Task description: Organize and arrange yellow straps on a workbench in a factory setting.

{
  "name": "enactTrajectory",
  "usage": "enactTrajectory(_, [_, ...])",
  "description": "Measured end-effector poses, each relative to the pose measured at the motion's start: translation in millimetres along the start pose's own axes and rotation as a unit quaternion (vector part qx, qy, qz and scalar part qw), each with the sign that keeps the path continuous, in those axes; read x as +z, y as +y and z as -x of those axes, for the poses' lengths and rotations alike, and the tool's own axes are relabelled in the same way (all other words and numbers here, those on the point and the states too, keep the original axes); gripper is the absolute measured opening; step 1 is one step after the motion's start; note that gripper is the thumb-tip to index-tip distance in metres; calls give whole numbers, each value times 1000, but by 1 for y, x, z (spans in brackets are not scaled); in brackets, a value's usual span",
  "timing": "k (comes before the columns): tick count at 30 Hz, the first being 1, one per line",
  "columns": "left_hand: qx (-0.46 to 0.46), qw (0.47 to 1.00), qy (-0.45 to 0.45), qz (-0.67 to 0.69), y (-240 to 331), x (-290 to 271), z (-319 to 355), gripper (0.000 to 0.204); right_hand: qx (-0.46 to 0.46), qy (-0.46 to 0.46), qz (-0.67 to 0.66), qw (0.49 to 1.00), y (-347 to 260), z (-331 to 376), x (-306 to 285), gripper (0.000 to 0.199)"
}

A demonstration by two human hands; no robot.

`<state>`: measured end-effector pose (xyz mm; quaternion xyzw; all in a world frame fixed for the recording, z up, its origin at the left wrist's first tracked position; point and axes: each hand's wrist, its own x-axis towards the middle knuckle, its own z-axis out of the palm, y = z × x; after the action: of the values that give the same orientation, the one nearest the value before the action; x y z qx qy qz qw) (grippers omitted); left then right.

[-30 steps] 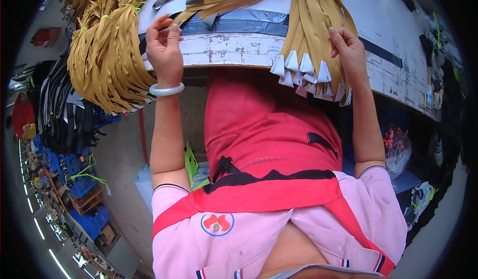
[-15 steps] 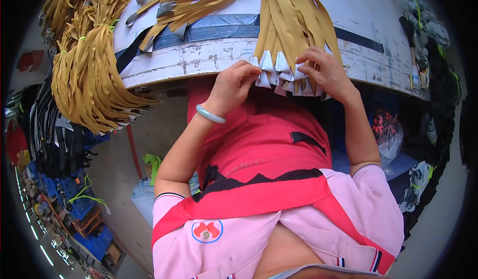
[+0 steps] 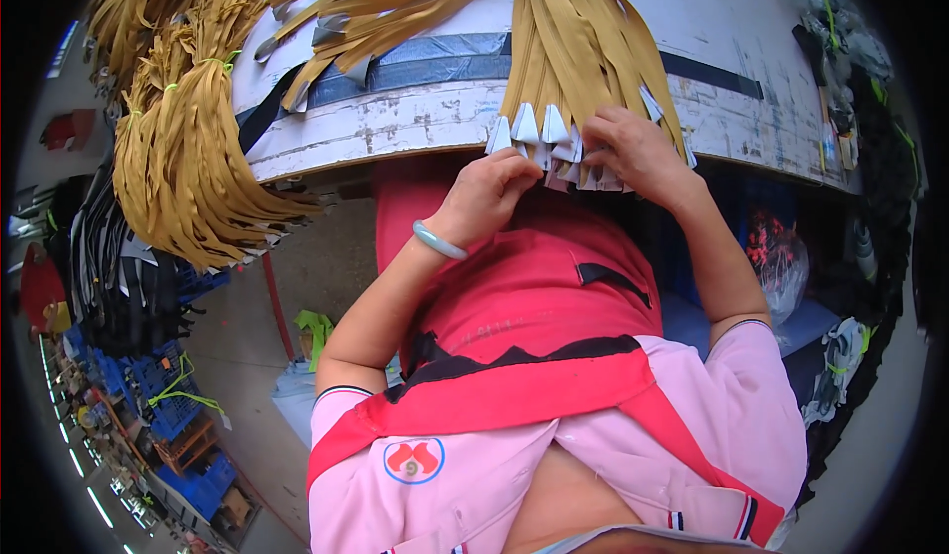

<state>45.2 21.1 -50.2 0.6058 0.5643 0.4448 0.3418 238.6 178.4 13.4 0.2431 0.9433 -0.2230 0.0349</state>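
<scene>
A bundle of long golden-brown zipper strips (image 3: 568,40) hangs over the near edge of the white table, their ends wearing pale white tabs (image 3: 550,125). My left hand (image 3: 494,190), with a pale bangle (image 3: 440,240) on its wrist, is closed in a pinch at the lower ends of the strips, left of the middle. Curled over the tabs on the right side of the bundle, my right hand (image 3: 633,154) pinches a strip end. Both sets of fingertips partly hide what they grip.
Another thick golden bundle (image 3: 188,178) hangs off the table's left side, tied with green cord. Loose strips (image 3: 395,20) lie across the white tabletop (image 3: 722,30). Black strips (image 3: 119,277) and blue crates (image 3: 173,396) are at the left; clear plastic bags (image 3: 781,267) hang at the right.
My left hand has moved slightly right and down, toward my right hand. The right hand has shifted down a little. The white tabs at the left now stand more spread.
</scene>
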Motion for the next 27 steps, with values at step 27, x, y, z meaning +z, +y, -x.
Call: enactTrajectory(27, [-84,915,24,393,9,-44,-48,8,-60,-95,-535,837,-6,-63,-10,13])
